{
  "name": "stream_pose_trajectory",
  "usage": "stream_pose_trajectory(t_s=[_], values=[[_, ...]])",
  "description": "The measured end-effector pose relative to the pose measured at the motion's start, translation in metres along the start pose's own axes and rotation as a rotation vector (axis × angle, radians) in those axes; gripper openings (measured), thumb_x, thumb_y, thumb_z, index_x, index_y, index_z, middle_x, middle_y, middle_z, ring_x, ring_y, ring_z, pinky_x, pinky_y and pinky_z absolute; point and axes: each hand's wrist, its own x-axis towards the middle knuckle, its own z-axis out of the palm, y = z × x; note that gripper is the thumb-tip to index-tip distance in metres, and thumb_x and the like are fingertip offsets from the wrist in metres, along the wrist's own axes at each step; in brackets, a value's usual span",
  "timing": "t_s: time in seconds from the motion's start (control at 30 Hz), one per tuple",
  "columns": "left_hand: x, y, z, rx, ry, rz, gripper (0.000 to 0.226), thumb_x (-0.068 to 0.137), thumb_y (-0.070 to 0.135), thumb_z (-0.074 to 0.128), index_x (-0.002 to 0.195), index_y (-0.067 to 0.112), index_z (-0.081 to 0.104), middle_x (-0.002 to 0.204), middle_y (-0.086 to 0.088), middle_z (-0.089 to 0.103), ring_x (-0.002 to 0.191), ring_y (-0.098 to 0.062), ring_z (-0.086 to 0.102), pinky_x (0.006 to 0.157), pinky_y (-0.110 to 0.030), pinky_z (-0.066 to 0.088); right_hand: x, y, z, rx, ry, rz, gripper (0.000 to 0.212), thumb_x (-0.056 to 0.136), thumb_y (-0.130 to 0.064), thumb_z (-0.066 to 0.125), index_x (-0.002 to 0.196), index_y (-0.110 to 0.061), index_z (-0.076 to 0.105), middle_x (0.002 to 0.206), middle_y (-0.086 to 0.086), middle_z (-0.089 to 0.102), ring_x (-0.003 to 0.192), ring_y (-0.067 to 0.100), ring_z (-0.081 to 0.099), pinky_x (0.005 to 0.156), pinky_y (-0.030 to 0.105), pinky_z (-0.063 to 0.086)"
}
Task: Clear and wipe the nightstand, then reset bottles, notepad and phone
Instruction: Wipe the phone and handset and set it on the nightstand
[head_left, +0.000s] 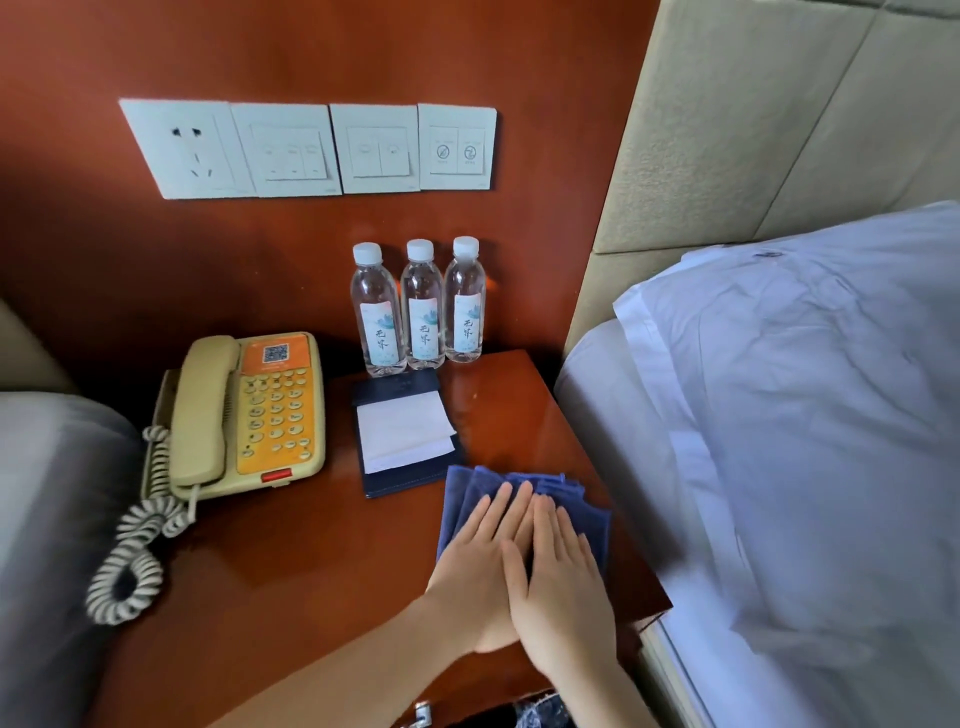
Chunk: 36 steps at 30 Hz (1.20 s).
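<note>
On cloth (589, 512), hands (480, 566) (563, 587) flat, fingers (519, 501) toward wall (156, 270), bottles (422, 312) upright

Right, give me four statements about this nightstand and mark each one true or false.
1. Three capped water bottles stand at the back of the nightstand. True.
2. The handset lies off the telephone. False: it rests on its cradle.
3. The left hand and the right hand lie flat on the blue cloth. True.
4. The notepad lies left of the telephone. False: it lies to its right, in front of the water bottles.
</note>
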Motion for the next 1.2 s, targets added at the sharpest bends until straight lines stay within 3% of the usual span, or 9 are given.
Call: stream_pose_trajectory(t_s=[0.07,0.17,0.27,0.37,0.5,0.63,0.77,1.0,1.2], values=[[-0.028,-0.007,0.008,-0.004,0.036,0.018,0.073,0.098,0.049,0.028,0.154,0.017,-0.006,0.163,-0.002,-0.004,0.149,-0.023,-0.006,0.121,-0.047,0.007,-0.024,-0.016,0.008,0.026,-0.017,0.033,0.091,0.095,-0.058,-0.01,0.138,-0.007,0.051,0.136,0.006,0.058,0.125,0.016,0.056,0.11,0.026,0.031],[-0.072,-0.025,0.02,-0.033,0.002,-0.014,0.071,0.089,0.053,0.035,0.149,0.015,0.031,0.152,-0.002,0.04,0.139,-0.022,0.038,0.105,-0.043,0.044,-0.055,-0.046,0.023,0.032,-0.036,-0.026,0.08,0.101,-0.049,0.004,0.121,-0.002,0.066,0.119,0.01,0.069,0.106,0.023,0.069,0.102,0.029,0.029],[-0.116,-0.046,0.029,-0.013,-0.011,-0.055,0.068,0.087,0.048,0.037,0.146,0.014,0.04,0.151,-0.006,0.04,0.137,-0.025,0.041,0.111,-0.041,0.033,-0.077,-0.082,0.036,0.038,-0.093,-0.077,0.08,0.101,-0.05,0.004,0.124,-0.003,0.064,0.121,0.009,0.068,0.108,0.022,0.067,0.109,0.028,0.014],[-0.157,-0.066,0.028,-0.03,0.047,-0.141,0.074,0.083,0.047,0.04,0.147,0.01,0.036,0.151,-0.011,0.039,0.139,-0.029,0.037,0.108,-0.04,0.02,-0.09,-0.115,0.044,0.053,-0.118,-0.166,0.078,0.1,-0.052,0.004,0.128,-0.009,0.063,0.127,0.002,0.065,0.116,0.014,0.063,0.112,0.026,0.023],[-0.184,-0.089,0.017,-0.171,0.114,-0.277,0.086,0.08,0.051,0.03,0.154,0.012,0.011,0.155,-0.005,0.033,0.143,-0.023,0.026,0.116,-0.032,0.016,-0.073,-0.13,0.029,0.133,-0.229,-0.394,0.059,0.102,-0.047,0.021,0.152,-0.017,0.029,0.155,-0.001,0.036,0.143,0.014,0.032,0.119,0.027,0.018],[-0.186,-0.109,-0.014,-0.423,0.339,-0.53,0.055,0.096,0.04,0.047,0.143,0.011,0.044,0.139,-0.003,0.047,0.13,-0.024,0.044,0.109,-0.024,0.031,-0.033,-0.103,0.001,0.139,-0.06,-0.28,0.045,0.094,-0.029,0.053,0.138,-0.023,0.049,0.135,0.001,0.056,0.127,0.024,0.048,0.104,0.033,0.041],[-0.191,-0.129,-0.026,-0.337,0.185,-0.677,0.051,0.097,0.034,0.053,0.142,0.013,0.042,0.134,-0.004,0.044,0.123,-0.025,0.046,0.102,-0.032,0.04,-0.013,-0.088,-0.014,-0.049,-0.245,-0.197,0.055,0.095,-0.04,0.056,0.143,-0.016,0.043,0.14,0.006,0.046,0.13,0.029,0.04,0.104,0.037,0.04],[-0.202,-0.132,-0.033,-0.399,0.306,-0.613,0.025,0.09,0.026,0.064,0.115,0.022,0.058,0.119,0.007,0.048,0.101,-0.014,0.051,0.083,-0.024,0.046,-0.022,-0.094,-0.01,0.195,-0.256,-0.222,0.003,0.09,-0.026,0.066,0.091,-0.025,0.063,0.101,-0.003,0.066,0.095,0.015,0.06,0.079,0.029,0.053],[-0.204,-0.14,-0.051,-0.875,0.194,-0.496,0.037,0.084,0.001,0.057,0.101,0.033,0.048,0.121,0.005,0.059,0.089,-0.019,0.067,0.082,-0.041,0.053,-0.026,-0.103,-0.048,0.425,-0.334,-0.324,0.007,0.1,-0.03,0.049,0.095,-0.025,0.05,0.076,-0.01,0.057,0.066,0.006,0.052,0.063,0.019,0.041]])
